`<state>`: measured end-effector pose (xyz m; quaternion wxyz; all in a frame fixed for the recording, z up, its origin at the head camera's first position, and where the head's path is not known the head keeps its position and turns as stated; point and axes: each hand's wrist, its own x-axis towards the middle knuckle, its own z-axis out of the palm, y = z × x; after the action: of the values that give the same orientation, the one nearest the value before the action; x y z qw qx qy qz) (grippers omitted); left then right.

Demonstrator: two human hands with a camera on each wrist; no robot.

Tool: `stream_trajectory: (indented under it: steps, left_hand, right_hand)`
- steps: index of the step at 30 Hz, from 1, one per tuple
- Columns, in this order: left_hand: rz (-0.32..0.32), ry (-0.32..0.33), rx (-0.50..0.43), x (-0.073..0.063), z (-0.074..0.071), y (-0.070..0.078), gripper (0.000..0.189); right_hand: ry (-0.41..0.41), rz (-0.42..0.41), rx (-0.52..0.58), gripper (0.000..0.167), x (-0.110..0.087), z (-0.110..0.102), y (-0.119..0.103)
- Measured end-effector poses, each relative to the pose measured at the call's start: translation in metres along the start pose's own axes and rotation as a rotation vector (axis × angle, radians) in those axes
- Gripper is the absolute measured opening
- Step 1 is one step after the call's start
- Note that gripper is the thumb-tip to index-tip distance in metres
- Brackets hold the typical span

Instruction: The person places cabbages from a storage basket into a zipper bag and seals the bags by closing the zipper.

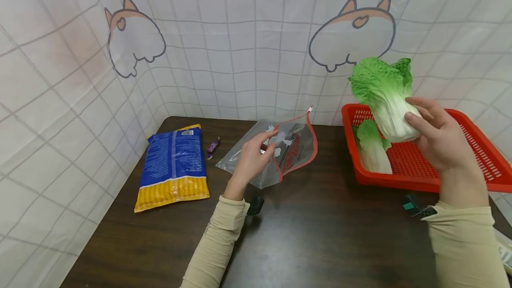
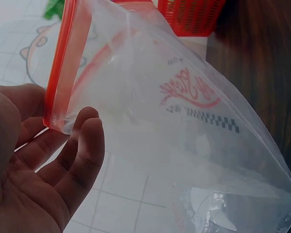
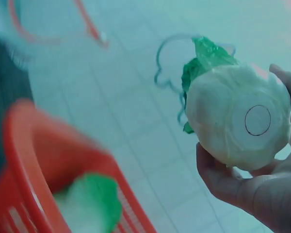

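Observation:
My right hand [image 1: 446, 139] grips a Chinese cabbage [image 1: 386, 99] by its white base, holding it in the air over the red basket [image 1: 400, 183]. Its leafy green end points up and to the left; the round white base [image 3: 242, 116] faces the right wrist camera. My left hand [image 1: 254, 152] holds the near edge of a clear zip bag [image 2: 150, 126] with a red seal, its fingers curled at the rim. The bag's mouth gapes toward the right, and dark and red print shows on its side.
Inside the basket, at its left end, lies a second Chinese cabbage [image 1: 374, 148]. A blue and yellow packet [image 1: 172, 166] lies at the table's left, with a small purple wrapped candy [image 1: 213, 148] beside it. Behind the dark table [image 1: 304, 243] hangs a white checked curtain [image 1: 240, 43].

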<state>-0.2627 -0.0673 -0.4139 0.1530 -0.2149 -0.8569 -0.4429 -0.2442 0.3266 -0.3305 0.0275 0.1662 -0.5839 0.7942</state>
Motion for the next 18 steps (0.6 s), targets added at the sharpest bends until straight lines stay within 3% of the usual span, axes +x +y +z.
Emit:
stream_trajectory:
  steps: [4,7,18]
  left_hand:
    - [0.004,-0.014,0.007,0.000,0.001,-0.001,0.035]
    - [0.009,-0.008,0.001,-0.001,0.001,-0.002,0.036]
    - [0.011,-0.012,-0.004,-0.001,0.002,0.000,0.036]
  right_hand:
    - [-0.029,-0.094,0.081,0.040,-0.008,0.021,0.011]
    - [-0.041,-0.134,0.072,0.040,-0.015,0.033,0.018]
    - [-0.052,-0.135,-0.054,0.044,-0.036,0.066,0.029]
